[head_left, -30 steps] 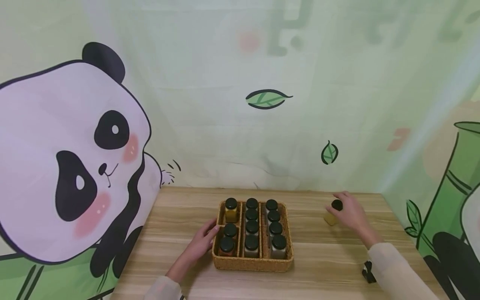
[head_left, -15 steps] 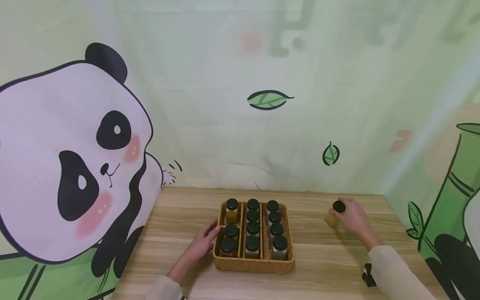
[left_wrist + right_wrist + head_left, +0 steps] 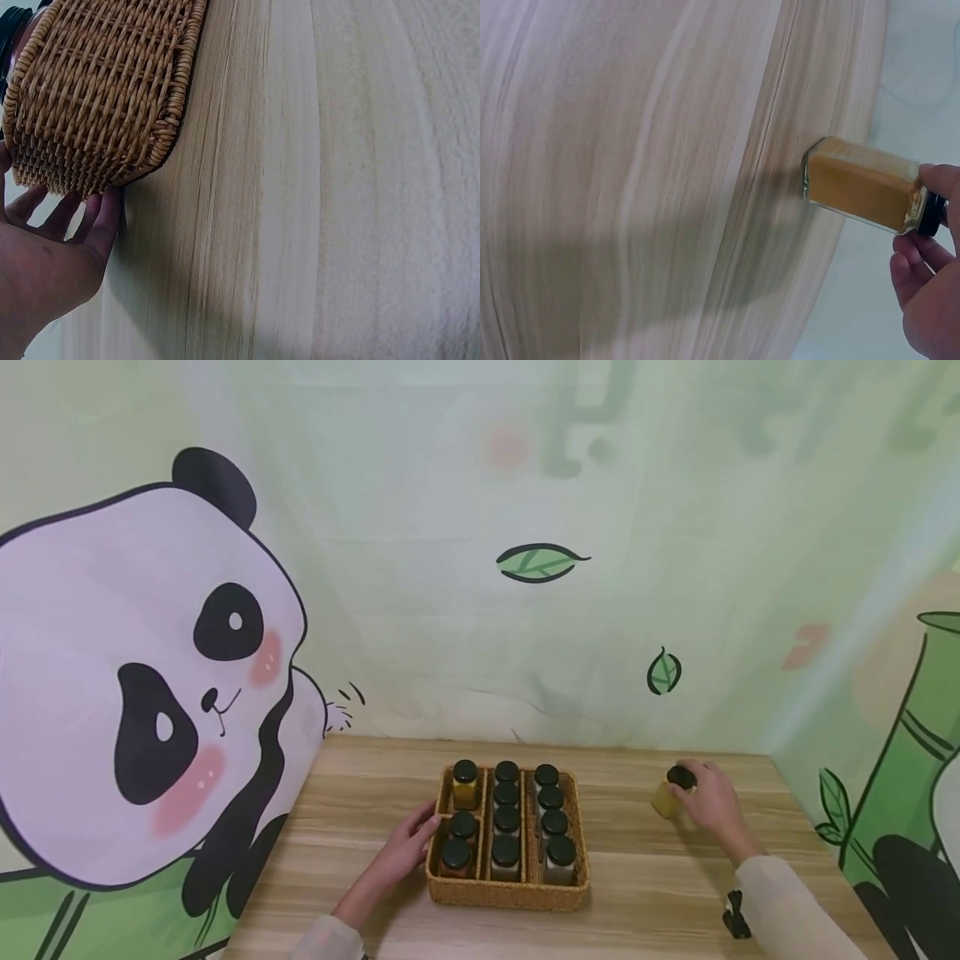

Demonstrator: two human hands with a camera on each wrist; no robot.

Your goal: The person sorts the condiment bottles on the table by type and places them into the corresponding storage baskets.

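Observation:
My right hand (image 3: 712, 797) pinches a square glass spice jar (image 3: 862, 186) of yellow-brown powder by its black lid (image 3: 931, 214). The jar leans at a slant over the right back of the table; whether its base touches the wood I cannot tell. At the table's middle stands a woven basket (image 3: 506, 894) with dividers, holding several black-lidded jars. A yellow jar (image 3: 464, 789) sits in its back left compartment, and reddish jars (image 3: 456, 857) in the front left one. My left hand (image 3: 405, 843) rests against the basket's left side, its fingertips (image 3: 111, 196) touching the wicker.
A small black-and-white object (image 3: 736, 915) lies beside my right sleeve (image 3: 783, 893). The wooden table (image 3: 360, 777) meets a printed panda backdrop (image 3: 420, 610) at its back edge.
My right fingers have shifted on the lid, so that more of the yellow jar shows. The jar has barely moved. My left hand and the basket stay in place.

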